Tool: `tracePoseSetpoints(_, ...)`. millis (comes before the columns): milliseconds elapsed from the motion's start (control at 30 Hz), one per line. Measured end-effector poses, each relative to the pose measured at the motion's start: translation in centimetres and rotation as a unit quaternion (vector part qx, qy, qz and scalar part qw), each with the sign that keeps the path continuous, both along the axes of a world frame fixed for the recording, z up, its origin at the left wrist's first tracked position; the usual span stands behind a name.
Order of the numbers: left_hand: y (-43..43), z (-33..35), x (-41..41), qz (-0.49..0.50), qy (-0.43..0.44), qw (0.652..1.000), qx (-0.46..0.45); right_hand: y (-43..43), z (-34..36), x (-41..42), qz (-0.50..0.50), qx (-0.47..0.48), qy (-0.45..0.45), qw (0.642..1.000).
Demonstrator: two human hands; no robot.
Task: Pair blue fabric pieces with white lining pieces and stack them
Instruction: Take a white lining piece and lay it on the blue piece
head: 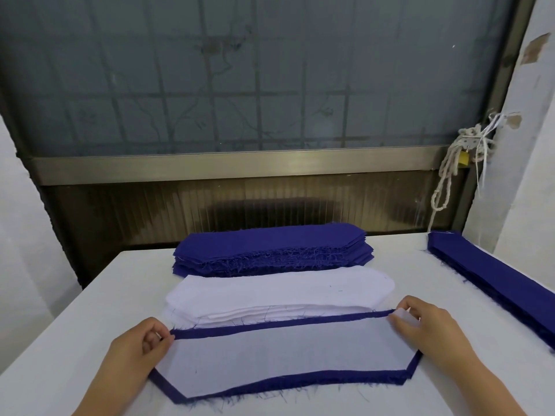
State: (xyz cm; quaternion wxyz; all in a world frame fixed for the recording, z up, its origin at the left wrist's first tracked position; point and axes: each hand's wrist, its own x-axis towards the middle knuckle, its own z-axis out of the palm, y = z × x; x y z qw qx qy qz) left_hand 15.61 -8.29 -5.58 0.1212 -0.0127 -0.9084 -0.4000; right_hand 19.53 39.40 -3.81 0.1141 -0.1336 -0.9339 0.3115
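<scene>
Left hand (pixel 141 340), right hand (pixel 420 322), seemingly on pair (pixel 285 355)

Both forearms enter from the bottom edge, angled inward. Left hand (pixel 141 345): fingers curled, thumb and forefinger pinching far left corner of blue piece (pixel 330 377). Right hand (pixel 429 328): back up, fingers curled, pinching far right corner of lining (pixel 285 355). Hands well apart, roughly level.

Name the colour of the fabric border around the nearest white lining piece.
Dark blue; the fabric border shows best in the head view.
</scene>
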Motion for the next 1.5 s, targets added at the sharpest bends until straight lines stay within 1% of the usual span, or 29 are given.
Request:
tracePoseSetpoints(233, -0.1, -0.3, -0.3, 0.003, 0.005, 1.000, 0.003, 0.4, -0.3, -0.1, -0.016, 0.015, 0.009, 1.000)
tracePoseSetpoints(600, 0.0, -0.1, 0.0, -0.005, 0.021, 1.000, -0.018, 0.4, -0.5, -0.2, -0.017, 0.018, 0.020, 0.999)
tracePoseSetpoints(733, 0.2, 0.2, 0.4, -0.011, 0.021, 1.000, -0.010, 0.4, -0.5, -0.3, -0.015, 0.020, 0.018, 1.000)
tracePoseSetpoints(900, 0.5, 0.4, 0.0, 0.027, 0.001, 1.000, -0.014, 0.4, -0.6, -0.4, -0.020, 0.045, 0.033, 0.998)
tracePoseSetpoints(1000, 0.7, 0.7, 0.0, 0.063, 0.008, 0.998, -0.014, 0.2, -0.7, -0.4, 0.005, 0.059, 0.055, 0.997)
tracePoseSetpoints(1133, 1.0, 1.0, 0.3, 0.098, 0.060, 0.993, -0.014, -0.3, -0.6, -0.5, 0.030, 0.083, 0.084, 0.993)
tracePoseSetpoints(1200, 1.4, 1.3, 0.2, 0.107, 0.069, 0.992, -0.006, -0.7, -0.4, -0.8, 0.042, 0.094, 0.088, 0.991)
tracePoseSetpoints(1300, 2.6, 2.1, -0.5, 0.095, 0.058, 0.994, -0.017, -1.5, 0.2, -1.5, 0.075, 0.104, 0.081, 0.989)
tracePoseSetpoints(1500, 5.1, 3.3, -3.1, 0.058, 0.062, 0.992, -0.098, -4.2, 1.3, -4.0, 0.139, 0.093, 0.085, 0.982)
